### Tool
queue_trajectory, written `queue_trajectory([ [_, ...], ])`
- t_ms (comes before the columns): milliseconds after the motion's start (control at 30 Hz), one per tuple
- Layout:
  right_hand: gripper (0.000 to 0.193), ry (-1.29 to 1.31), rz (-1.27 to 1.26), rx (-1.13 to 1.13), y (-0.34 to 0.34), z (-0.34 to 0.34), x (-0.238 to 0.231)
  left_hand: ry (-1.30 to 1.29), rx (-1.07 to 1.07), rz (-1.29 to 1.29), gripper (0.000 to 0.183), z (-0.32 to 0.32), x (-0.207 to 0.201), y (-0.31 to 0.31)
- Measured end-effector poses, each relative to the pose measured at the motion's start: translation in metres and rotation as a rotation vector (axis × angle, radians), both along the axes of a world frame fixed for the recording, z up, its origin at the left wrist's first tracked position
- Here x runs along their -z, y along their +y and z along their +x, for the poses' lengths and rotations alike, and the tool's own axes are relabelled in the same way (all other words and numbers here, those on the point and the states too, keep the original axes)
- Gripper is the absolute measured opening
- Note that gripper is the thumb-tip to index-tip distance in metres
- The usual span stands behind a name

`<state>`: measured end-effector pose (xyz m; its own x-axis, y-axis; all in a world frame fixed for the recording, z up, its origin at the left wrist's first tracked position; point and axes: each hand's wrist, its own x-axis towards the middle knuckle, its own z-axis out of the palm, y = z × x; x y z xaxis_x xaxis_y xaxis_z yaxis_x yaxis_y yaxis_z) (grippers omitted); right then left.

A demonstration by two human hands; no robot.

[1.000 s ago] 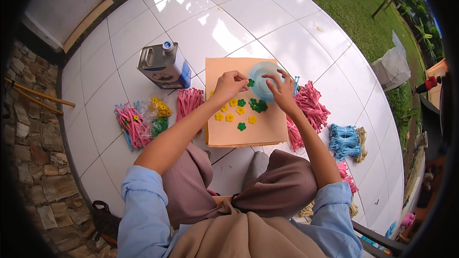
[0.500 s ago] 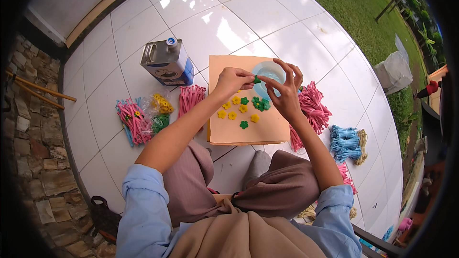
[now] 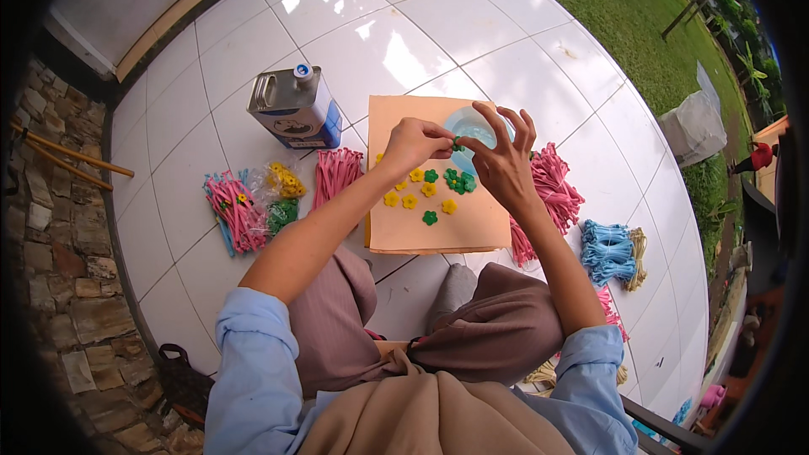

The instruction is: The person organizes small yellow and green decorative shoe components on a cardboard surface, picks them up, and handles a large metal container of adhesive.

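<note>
A small green flower [image 3: 458,144] is held by my left hand [image 3: 415,145], its thumb and fingers pinched at the flower's left edge. My right hand [image 3: 507,156] touches that flower from the other side with one fingertip, while its other fingers are raised and spread. Both hands are over a peach-coloured board [image 3: 396,232]. Behind the fingers sits a pale blue bowl [image 3: 497,128], partly hidden by my right hand. Loose yellow flowers [image 3: 409,201] and green flowers [image 3: 431,218] lie on the board below my hands.
A metal can [image 3: 297,109] stands left of the board. Pink strips [image 3: 339,175], a mixed bundle [image 3: 236,212] and a clear bag of yellow flowers [image 3: 285,180] lie on the tiles. To the right are more pink strips [image 3: 556,185] and blue bundles [image 3: 608,253].
Both hands have shifted slightly to the right, and the green flower between them has moved with them. The fingers of my right hand have changed position a little. The loose flowers stay put.
</note>
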<state>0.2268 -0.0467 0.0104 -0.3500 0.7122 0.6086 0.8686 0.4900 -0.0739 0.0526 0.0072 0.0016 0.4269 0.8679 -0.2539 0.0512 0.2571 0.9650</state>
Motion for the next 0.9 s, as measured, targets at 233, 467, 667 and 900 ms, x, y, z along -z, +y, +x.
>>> queue_trajectory([
  [233, 0.030, 0.052, 0.010, 0.022, -0.002, 0.004, -0.001, 0.066, 0.003, 0.000, 0.022, 0.003, 0.000, -0.002],
  [467, 0.037, 0.264, -0.047, 0.043, -0.001, 0.005, -0.005, 0.105, 0.036, 0.021, 0.017, -0.001, 0.002, -0.003],
  [667, 0.026, 0.433, -0.213, 0.021, -0.003, 0.017, 0.009, 0.628, 0.224, 0.560, 0.008, 0.003, 0.029, -0.023],
  [900, 0.024, 0.426, -0.408, 0.014, -0.002, 0.018, 0.010, 0.726, 0.219, 0.726, 0.011, 0.004, 0.036, -0.030],
])
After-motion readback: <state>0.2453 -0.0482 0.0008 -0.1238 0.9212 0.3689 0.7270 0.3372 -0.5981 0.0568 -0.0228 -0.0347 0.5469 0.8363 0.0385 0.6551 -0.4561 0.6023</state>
